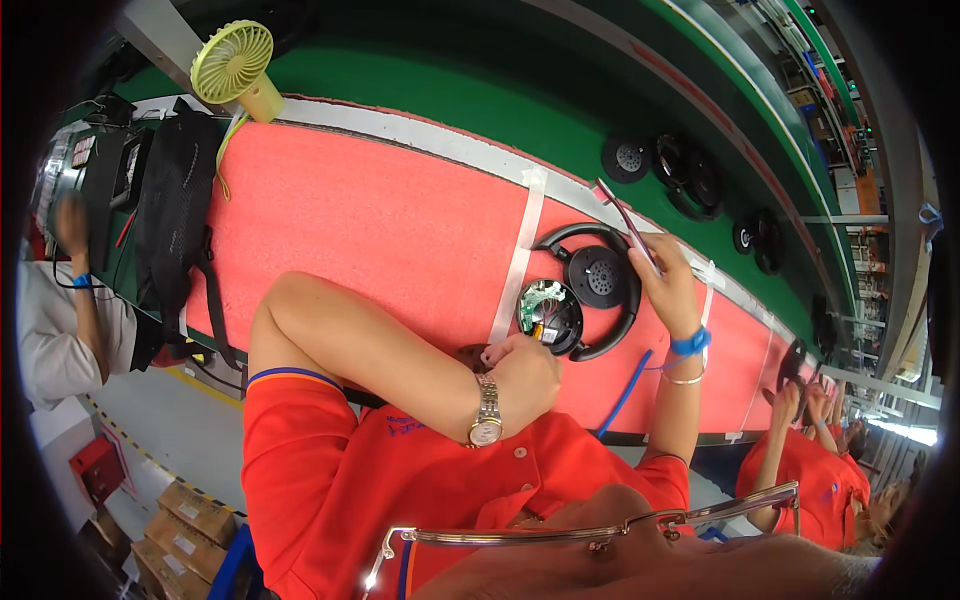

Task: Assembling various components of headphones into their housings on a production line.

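Observation:
A black headphone headband lies on the pink bench mat, one ear cup showing its round perforated face. Beside it, the other ear cup is opened, with a green circuit board and fine wires exposed. My left hand, with a watch on its wrist, is curled closed at the near edge of the opened cup; what its fingers hold is hidden. Over the far side of the headphones, my right hand grips a slender dark-red stick-like tool, tilted up toward the conveyor.
A green conveyor runs behind the bench, carrying several black headphone parts. A yellow-green fan stands at the far left near a black bag. A blue cord lies at right. Co-workers sit on both sides.

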Tool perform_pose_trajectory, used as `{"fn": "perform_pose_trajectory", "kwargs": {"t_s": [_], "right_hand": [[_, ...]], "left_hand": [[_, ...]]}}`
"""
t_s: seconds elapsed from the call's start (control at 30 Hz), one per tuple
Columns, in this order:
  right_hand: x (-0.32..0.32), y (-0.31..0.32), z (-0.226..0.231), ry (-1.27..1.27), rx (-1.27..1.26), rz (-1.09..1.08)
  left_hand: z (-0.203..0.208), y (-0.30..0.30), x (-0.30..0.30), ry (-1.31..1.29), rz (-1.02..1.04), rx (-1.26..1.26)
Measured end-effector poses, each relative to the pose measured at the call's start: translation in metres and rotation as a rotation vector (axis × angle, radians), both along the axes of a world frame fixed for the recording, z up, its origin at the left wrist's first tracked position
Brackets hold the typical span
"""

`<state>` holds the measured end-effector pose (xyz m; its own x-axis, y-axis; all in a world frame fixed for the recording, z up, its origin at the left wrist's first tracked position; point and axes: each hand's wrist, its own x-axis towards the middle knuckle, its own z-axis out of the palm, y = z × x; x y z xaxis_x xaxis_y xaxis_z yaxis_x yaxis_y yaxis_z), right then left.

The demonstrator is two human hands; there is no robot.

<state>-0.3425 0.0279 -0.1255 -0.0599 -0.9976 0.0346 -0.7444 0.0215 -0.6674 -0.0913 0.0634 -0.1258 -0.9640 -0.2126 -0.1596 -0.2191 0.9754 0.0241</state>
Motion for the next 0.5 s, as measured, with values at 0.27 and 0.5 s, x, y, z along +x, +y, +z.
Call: {"fn": "perform_pose_trajectory", "kwargs": {"t_s": [0.27,0.5], "right_hand": [[0.046,0.079,0.015,0.198,-0.109,0.16],[0.066,0.111,0.007,0.401,-0.079,0.123]], "left_hand": [[0.008,0.006,0.006,0.082,0.056,-0.217],[0.003,0.004,0.0,0.043,0.017,-0.201]]}}
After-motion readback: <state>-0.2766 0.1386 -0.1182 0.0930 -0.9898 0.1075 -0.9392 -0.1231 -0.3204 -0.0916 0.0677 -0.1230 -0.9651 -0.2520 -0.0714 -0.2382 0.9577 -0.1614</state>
